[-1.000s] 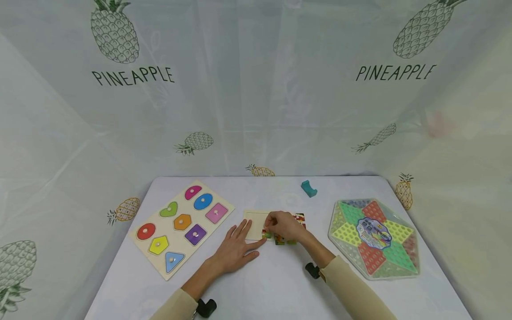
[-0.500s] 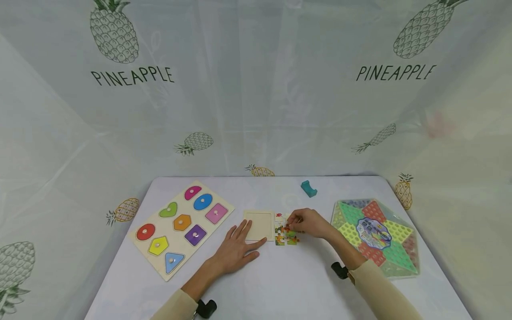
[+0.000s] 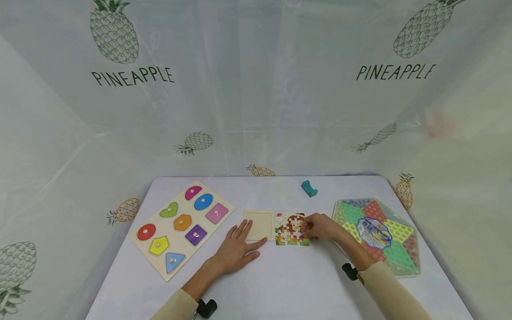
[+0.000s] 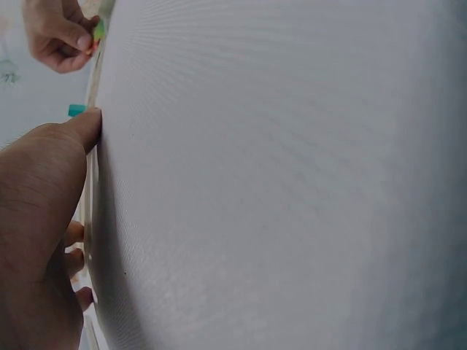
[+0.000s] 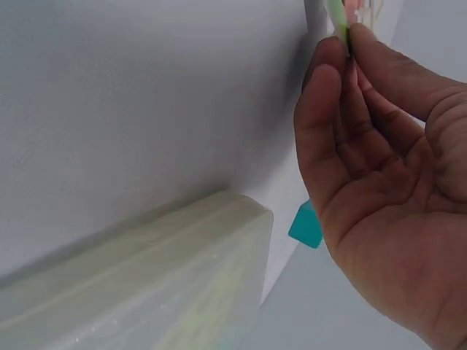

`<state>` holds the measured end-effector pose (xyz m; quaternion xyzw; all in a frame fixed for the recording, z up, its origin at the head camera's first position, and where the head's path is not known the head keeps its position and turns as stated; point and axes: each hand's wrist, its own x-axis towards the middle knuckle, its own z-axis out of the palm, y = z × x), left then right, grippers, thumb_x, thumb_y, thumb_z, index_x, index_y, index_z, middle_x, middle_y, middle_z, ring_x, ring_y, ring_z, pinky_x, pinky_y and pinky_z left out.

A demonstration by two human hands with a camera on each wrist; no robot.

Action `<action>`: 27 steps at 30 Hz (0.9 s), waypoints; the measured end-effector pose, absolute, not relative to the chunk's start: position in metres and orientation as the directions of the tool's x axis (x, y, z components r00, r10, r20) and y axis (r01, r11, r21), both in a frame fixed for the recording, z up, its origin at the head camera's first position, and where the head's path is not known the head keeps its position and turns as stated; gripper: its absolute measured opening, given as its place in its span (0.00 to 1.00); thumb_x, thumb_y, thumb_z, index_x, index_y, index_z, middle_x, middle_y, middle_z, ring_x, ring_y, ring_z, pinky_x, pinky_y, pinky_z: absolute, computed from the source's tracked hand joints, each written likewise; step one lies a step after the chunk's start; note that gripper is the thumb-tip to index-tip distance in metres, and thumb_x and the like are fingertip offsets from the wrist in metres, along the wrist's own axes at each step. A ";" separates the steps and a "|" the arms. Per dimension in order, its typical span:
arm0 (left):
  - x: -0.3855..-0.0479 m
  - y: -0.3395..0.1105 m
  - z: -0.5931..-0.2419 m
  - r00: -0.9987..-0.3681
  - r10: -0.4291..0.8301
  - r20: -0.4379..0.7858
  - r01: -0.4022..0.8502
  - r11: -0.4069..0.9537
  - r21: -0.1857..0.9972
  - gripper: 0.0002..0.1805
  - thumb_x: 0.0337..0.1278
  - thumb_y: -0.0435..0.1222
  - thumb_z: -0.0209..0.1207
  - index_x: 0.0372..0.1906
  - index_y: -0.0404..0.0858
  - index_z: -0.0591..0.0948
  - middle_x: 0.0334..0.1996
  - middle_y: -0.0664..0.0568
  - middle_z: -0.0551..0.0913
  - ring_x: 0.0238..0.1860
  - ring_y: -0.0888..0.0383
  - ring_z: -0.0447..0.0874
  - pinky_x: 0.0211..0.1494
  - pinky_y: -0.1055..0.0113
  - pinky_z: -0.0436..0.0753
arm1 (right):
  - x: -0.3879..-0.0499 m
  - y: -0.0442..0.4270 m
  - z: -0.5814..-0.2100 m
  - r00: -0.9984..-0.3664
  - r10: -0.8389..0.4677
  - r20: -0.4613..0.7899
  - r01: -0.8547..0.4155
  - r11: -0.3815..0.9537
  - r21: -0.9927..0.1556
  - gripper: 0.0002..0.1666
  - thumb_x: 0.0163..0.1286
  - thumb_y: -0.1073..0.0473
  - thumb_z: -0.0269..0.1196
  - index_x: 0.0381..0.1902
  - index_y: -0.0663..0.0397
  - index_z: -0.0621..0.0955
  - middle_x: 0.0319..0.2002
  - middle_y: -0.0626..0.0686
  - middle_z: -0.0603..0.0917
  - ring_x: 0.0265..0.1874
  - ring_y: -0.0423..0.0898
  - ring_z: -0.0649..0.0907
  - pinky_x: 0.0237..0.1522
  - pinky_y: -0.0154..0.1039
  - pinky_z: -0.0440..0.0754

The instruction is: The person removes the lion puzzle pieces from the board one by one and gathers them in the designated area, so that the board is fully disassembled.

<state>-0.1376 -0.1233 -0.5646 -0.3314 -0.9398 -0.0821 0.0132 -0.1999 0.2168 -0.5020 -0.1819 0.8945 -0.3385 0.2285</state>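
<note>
A small wooden puzzle frame (image 3: 260, 226) lies in the middle of the table, its recess bare. My left hand (image 3: 236, 250) rests flat with spread fingers at the frame's lower left edge. To the frame's right are several colourful jigsaw pieces (image 3: 289, 230), laid close together in a square. At their right edge is my right hand (image 3: 321, 226). In the right wrist view its thumb and fingers pinch a jigsaw piece (image 5: 338, 18), green along the visible side. The left wrist view also shows this hand with green and orange between the fingertips; the piece's face is mostly hidden.
On the left lies a wooden shape board (image 3: 182, 229) with knobbed pieces. A hexagonal game box (image 3: 376, 238) stands at right, close beside the right forearm. A teal curved block (image 3: 309, 189) is near the back edge of the white table (image 3: 272, 284).
My right hand has moved right from the puzzle frame to the right edge of the jigsaw square, taking a piece out of the recess. The left hand has stayed in place.
</note>
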 end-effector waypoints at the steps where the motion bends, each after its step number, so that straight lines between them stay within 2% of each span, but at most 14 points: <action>1: -0.137 -0.123 -0.565 -0.779 0.622 0.078 0.626 0.766 0.145 0.26 0.75 0.59 0.43 0.74 0.67 0.65 0.79 0.35 0.50 0.80 0.39 0.44 0.75 0.37 0.56 | -0.200 0.216 -0.503 -0.834 -0.473 -0.284 -0.170 0.711 -0.682 0.03 0.67 0.66 0.66 0.32 0.57 0.84 0.25 0.49 0.83 0.22 0.45 0.78 0.24 0.36 0.76; 8: -0.137 -0.123 -0.566 -0.779 0.623 0.074 0.627 0.768 0.132 0.27 0.75 0.59 0.43 0.75 0.67 0.64 0.79 0.35 0.50 0.80 0.39 0.44 0.75 0.37 0.56 | -0.202 0.214 -0.507 -0.855 -0.444 -0.269 -0.167 0.726 -0.667 0.04 0.66 0.65 0.68 0.31 0.56 0.83 0.25 0.48 0.82 0.22 0.46 0.79 0.24 0.38 0.76; 22: -0.139 -0.123 -0.567 -0.780 0.621 0.070 0.625 0.770 0.128 0.27 0.75 0.59 0.43 0.75 0.67 0.64 0.79 0.35 0.49 0.80 0.40 0.43 0.75 0.37 0.55 | -0.201 0.211 -0.509 -0.870 -0.417 -0.265 -0.172 0.759 -0.629 0.05 0.64 0.64 0.70 0.29 0.52 0.83 0.25 0.46 0.81 0.23 0.42 0.76 0.26 0.36 0.74; 27: -0.138 -0.123 -0.567 -0.782 0.620 0.062 0.622 0.771 0.134 0.27 0.75 0.59 0.42 0.75 0.68 0.64 0.80 0.36 0.48 0.81 0.40 0.42 0.76 0.37 0.54 | -0.197 0.212 -0.510 -0.864 -0.437 -0.250 -0.195 0.749 -0.633 0.07 0.61 0.63 0.72 0.32 0.53 0.82 0.27 0.46 0.81 0.26 0.43 0.76 0.29 0.37 0.74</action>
